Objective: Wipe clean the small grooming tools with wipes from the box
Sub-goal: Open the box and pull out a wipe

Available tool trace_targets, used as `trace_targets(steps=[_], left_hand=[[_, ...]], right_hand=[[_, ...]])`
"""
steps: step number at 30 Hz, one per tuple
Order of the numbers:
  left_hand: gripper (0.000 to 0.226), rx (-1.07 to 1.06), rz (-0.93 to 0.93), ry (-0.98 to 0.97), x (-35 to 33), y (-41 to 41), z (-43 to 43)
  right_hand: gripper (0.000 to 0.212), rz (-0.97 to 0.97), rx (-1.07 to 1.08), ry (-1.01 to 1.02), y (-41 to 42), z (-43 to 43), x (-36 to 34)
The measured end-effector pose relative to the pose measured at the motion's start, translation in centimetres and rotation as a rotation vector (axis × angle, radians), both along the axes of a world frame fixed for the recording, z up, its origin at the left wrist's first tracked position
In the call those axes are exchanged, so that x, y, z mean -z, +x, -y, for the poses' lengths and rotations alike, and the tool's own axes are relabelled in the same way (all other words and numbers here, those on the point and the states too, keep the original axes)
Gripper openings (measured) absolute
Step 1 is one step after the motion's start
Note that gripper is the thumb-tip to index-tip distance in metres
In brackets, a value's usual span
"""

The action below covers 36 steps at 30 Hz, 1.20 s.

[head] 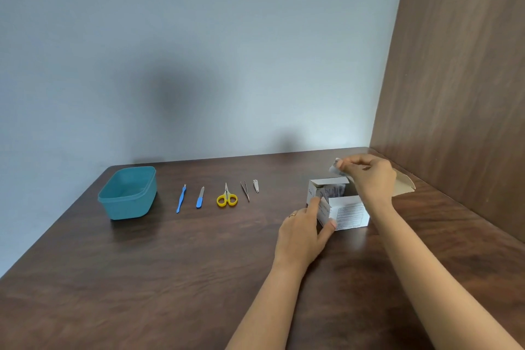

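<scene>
Fetching a wipe: right hand (pixel 368 176) pinches small white sachet (pixel 336 165); left hand (pixel 302 231) grips white cardboard box (pixel 350 214). Next, tear it open.

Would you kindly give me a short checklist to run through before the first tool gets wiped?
1. Wipe packet pinched in the right hand, above the box: ok.
2. Left hand holds the box: ok.
3. Packet torn open: cannot tell, too blurred.
4. Cuticle tool, nail file, scissors, tweezers and nail clipper lie apart in a row: ok.
5. Teal tub upright on the table: ok.
</scene>
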<state>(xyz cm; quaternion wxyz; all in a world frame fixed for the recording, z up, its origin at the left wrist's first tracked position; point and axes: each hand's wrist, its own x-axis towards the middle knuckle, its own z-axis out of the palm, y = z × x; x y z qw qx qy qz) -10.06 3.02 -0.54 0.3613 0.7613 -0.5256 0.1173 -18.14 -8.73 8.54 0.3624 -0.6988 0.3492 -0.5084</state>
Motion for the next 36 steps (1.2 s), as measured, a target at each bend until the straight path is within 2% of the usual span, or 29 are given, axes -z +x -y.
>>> trace_targets(steps=[2, 4, 7, 10, 11, 12, 17, 26, 33, 36], left_hand=[[0.057, 0.026, -0.070, -0.006, -0.3, -0.1, -0.3], [0.050, 0.080, -0.218, -0.080, -0.7, -0.1, -0.6], [0.032, 0.059, -0.599, -0.305, -1.4, 0.5, -1.2], [0.020, 0.052, -1.178, -0.624, -2.2, 1.7, -2.3], [0.024, 0.076, -1.294, -0.688, -2.4, 2.2, -2.8], [0.026, 0.092, -1.335, -0.717, -2.7, 2.5, -3.3], [0.012, 0.165, -1.298, -0.712, -2.9, 3.5, -4.4], [0.015, 0.193, -1.357, -0.682, -2.5, 5.2, -4.2], [0.021, 0.120, -1.353, -0.710, -2.3, 6.3, -4.2], [0.018, 0.090, -1.323, -0.706, -2.3, 6.2, -4.0]], right_hand=[[0.015, 0.118, 0.003, 0.004, 0.3, -0.4, 0.0], [0.014, 0.288, -0.097, 0.083, 0.9, -1.4, 0.0], [0.013, 0.413, -0.309, 0.253, 2.6, -3.9, 0.2], [0.011, 0.411, -0.424, 0.289, 4.3, -6.4, 1.3], [0.010, 0.419, -0.449, 0.285, 4.7, -7.0, 1.9], [0.009, 0.428, -0.470, 0.285, 5.0, -7.5, 2.5], [0.013, 0.361, -0.487, 0.248, 5.9, -8.7, 4.7], [0.029, 0.205, -0.498, 0.090, 6.3, -9.0, 5.9], [0.010, 0.140, -0.423, 0.009, 6.6, -8.3, 6.5], [0.018, 0.172, -0.401, 0.051, 6.6, -8.1, 6.5]])
